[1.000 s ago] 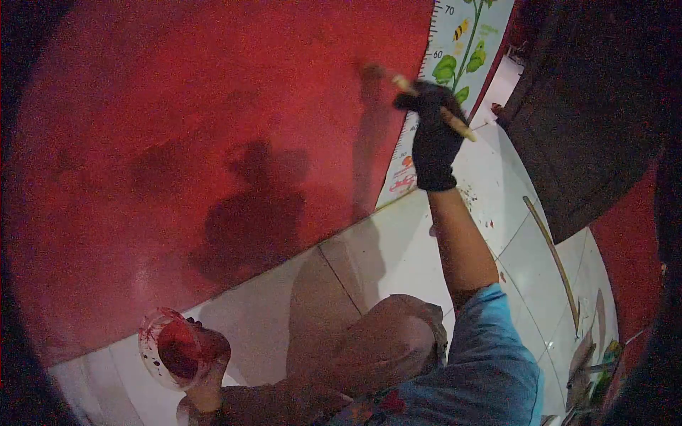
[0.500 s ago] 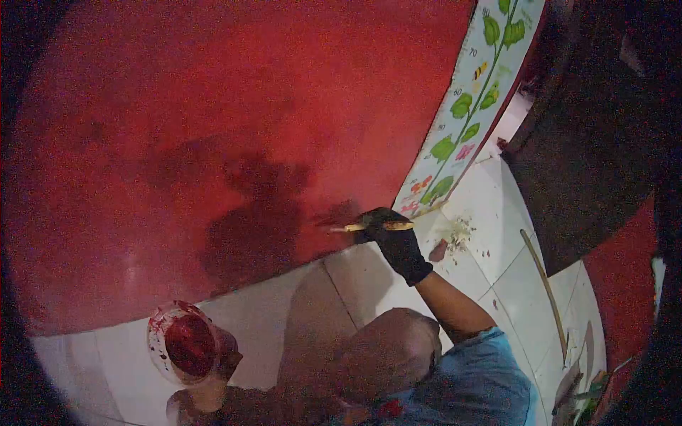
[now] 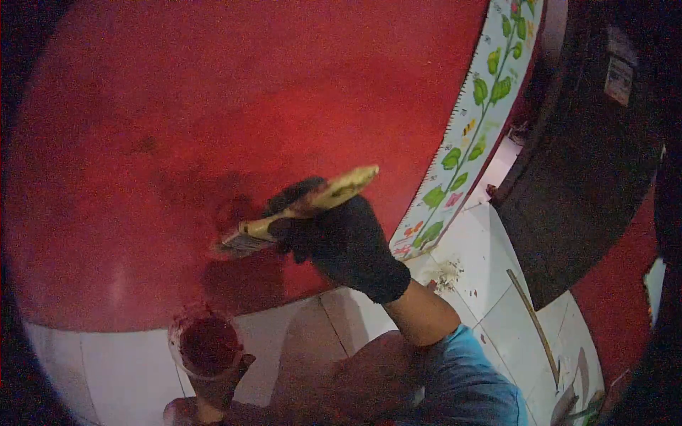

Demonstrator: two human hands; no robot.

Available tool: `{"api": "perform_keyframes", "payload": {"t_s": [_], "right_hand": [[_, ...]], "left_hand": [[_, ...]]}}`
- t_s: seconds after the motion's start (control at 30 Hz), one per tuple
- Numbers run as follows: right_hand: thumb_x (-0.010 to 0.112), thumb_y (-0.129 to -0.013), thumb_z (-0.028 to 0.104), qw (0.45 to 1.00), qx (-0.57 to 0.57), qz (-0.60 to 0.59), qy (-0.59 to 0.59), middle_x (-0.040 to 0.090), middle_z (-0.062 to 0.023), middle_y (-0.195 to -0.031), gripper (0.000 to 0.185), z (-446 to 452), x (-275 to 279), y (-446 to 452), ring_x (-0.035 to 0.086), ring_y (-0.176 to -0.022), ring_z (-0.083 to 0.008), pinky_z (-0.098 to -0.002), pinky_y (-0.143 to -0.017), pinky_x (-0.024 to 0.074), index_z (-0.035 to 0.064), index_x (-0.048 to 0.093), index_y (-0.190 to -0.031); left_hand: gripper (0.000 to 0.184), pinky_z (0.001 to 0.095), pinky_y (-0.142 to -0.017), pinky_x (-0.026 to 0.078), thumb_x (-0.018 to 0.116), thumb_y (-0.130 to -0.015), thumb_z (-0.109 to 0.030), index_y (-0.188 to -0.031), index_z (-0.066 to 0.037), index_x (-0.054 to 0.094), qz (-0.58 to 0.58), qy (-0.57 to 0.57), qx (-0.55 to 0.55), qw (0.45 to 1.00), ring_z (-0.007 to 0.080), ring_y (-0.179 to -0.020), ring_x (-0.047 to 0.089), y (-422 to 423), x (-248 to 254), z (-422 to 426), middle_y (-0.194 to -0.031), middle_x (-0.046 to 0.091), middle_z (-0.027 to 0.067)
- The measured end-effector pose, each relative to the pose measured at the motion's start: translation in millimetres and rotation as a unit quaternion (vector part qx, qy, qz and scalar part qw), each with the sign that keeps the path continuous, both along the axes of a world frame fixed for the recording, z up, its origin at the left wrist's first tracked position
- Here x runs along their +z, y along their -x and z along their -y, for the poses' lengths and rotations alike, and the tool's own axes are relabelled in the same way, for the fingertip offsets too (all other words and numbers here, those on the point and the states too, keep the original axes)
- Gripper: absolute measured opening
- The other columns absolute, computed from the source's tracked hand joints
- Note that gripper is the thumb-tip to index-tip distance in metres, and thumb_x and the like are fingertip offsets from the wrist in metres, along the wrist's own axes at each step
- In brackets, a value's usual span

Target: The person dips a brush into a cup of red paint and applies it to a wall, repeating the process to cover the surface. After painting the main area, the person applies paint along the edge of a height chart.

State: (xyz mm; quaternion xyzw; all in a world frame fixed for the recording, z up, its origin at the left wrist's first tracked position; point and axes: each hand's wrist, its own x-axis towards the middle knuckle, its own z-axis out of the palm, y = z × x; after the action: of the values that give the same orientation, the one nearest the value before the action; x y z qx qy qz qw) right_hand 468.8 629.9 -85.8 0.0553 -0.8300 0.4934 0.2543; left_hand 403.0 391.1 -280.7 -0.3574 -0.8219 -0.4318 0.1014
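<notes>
My right hand (image 3: 348, 245), in a black glove, is closed around the handle of a flat paintbrush (image 3: 352, 186). The brush slants, its handle end up to the right and its bristles down to the left, close to the red wall (image 3: 341, 92); I cannot tell whether they touch it. At the lower left, my left hand (image 3: 217, 389) grips a clear plastic tub (image 3: 175, 346) from below and the side. Dark red paint (image 3: 209, 344) lies inside it, and red smears mark its rim. Shadow hides part of the left fingers.
A white growth chart (image 3: 462, 153) with green leaves runs up the wall on the right. White floor tiles (image 3: 497, 305) carry scattered debris (image 3: 447, 275) and a thin stick (image 3: 534, 330). A large dark brown object (image 3: 568, 206) stands at the right.
My right hand has moved left and up with the paintbrush, which now appears larger and more tilted. The tub has shifted slightly right in view. The camera view has shifted too.
</notes>
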Motion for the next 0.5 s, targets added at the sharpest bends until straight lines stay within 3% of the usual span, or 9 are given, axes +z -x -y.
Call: {"api": "perform_keyframes", "payload": {"t_s": [0.07, 0.1, 0.17, 0.2, 0.23, 0.3, 0.37, 0.4, 0.5], "right_hand": [[0.060, -0.076, 0.009, 0.992, -0.094, -0.016, -0.085, 0.059, -0.0045, -0.074, 0.016, 12.6, 8.8, 4.1, 0.056, -0.062, -0.0104, -0.0243, -0.055, 0.0473, 0.0019, 0.057, -0.090], [0.060, -0.076, 0.009, 0.994, -0.075, -0.003, -0.081, 0.059, -0.0045, -0.074, 0.016, 16.1, 9.9, 7.9, 0.056, -0.062, -0.0104, -0.0243, -0.055, 0.0473, 0.0019, 0.057, -0.090], [0.060, -0.075, 0.011, 0.980, -0.109, -0.092, -0.141, 0.058, -0.0041, -0.073, 0.015, 22.3, 7.5, 15.2, 0.055, -0.059, -0.0100, -0.0236, -0.052, 0.0453, 0.0028, 0.057, -0.088], [0.060, -0.075, 0.011, 0.963, -0.119, -0.106, -0.216, 0.057, -0.0039, -0.073, 0.014, 31.1, 13.2, 13.8, 0.054, -0.057, -0.0104, -0.0235, -0.049, 0.0433, 0.0031, 0.057, -0.086], [0.058, -0.076, 0.013, 0.981, -0.129, -0.065, -0.130, 0.057, -0.0043, -0.072, 0.014, 42.0, 15.1, 14.5, 0.053, -0.056, -0.0105, -0.0239, -0.047, 0.0418, 0.0029, 0.058, -0.085], [0.058, -0.077, 0.012, 0.916, -0.157, -0.141, -0.341, 0.057, -0.0049, -0.074, 0.014, 46.5, 9.2, 23.0, 0.052, -0.057, -0.0115, -0.0245, -0.048, 0.0417, 0.0028, 0.058, -0.087], [0.059, -0.077, 0.013, 0.966, -0.152, -0.062, -0.200, 0.058, -0.0066, -0.076, 0.016, 69.1, 14.0, 26.1, 0.054, -0.061, -0.0152, -0.0284, -0.056, 0.0430, 0.0019, 0.059, -0.087], [0.059, -0.077, 0.013, 0.971, -0.133, -0.053, -0.193, 0.058, -0.0066, -0.076, 0.016, 74.7, 8.6, 30.1, 0.054, -0.061, -0.0152, -0.0284, -0.056, 0.0430, 0.0019, 0.059, -0.087], [0.062, -0.075, 0.017, 0.916, -0.154, -0.100, -0.356, 0.059, -0.0066, -0.076, 0.019, 84.8, 6.1, 32.3, 0.055, -0.062, -0.0137, -0.0283, -0.056, 0.0437, 0.0028, 0.059, -0.087]], "left_hand": [[0.089, 0.0362, -0.094, 0.035, 0.082, -0.052, -0.034, -0.121, -0.005, 0.033, -0.048, 0.028, 0.002, 0.998, 0.0231, -0.106, 0.046, -0.7, 7.7, -1.4, -0.114, 0.048, 0.0095], [0.090, 0.0361, -0.095, 0.034, 0.082, -0.052, -0.034, -0.121, -0.006, 0.032, -0.095, 0.061, 0.000, 0.994, 0.0234, -0.106, 0.045, -0.9, 13.3, -0.5, -0.114, 0.047, 0.0097], [0.086, 0.0348, -0.095, 0.034, 0.082, -0.052, -0.030, -0.119, -0.006, 0.035, 0.034, -0.096, -0.017, 0.995, 0.0218, -0.107, 0.044, 4.3, -10.8, -1.0, -0.115, 0.047, 0.0094], [0.067, 0.0361, -0.098, 0.029, 0.076, -0.058, -0.031, -0.113, -0.008, 0.044, 0.025, -0.090, 0.048, 0.994, 0.0208, -0.106, 0.045, -1.3, -6.8, -3.3, -0.109, 0.051, 0.0059], [0.050, 0.0374, -0.101, 0.024, 0.070, -0.064, -0.031, -0.106, -0.010, 0.053, 0.016, -0.077, 0.114, 0.990, 0.0198, -0.105, 0.046, -10.5, 0.3, -6.8, -0.104, 0.056, 0.0023], [0.055, 0.0361, -0.099, 0.026, 0.072, -0.062, -0.027, -0.109, -0.009, 0.049, 0.103, -0.153, 0.027, 0.982, 0.0192, -0.106, 0.046, -8.5, 13.1, -6.8, -0.107, 0.054, 0.0036], [0.062, 0.0348, -0.098, 0.029, 0.074, -0.060, -0.023, -0.113, -0.008, 0.045, 0.231, -0.285, -0.067, 0.928, 0.0187, -0.107, 0.046, -9.0, 27.2, -10.4, -0.110, 0.052, 0.0048], [0.065, 0.0342, -0.097, 0.031, 0.075, -0.059, -0.022, -0.115, -0.007, 0.044, 0.273, -0.343, -0.097, 0.893, 0.0184, -0.107, 0.045, -10.6, 30.1, -9.9, -0.112, 0.051, 0.0054], [0.076, 0.0322, -0.095, 0.035, 0.078, -0.056, -0.016, -0.120, -0.006, 0.038, 0.328, -0.445, -0.149, 0.820, 0.0176, -0.109, 0.045, -10.8, 32.7, -8.5, -0.116, 0.048, 0.0072]]}}
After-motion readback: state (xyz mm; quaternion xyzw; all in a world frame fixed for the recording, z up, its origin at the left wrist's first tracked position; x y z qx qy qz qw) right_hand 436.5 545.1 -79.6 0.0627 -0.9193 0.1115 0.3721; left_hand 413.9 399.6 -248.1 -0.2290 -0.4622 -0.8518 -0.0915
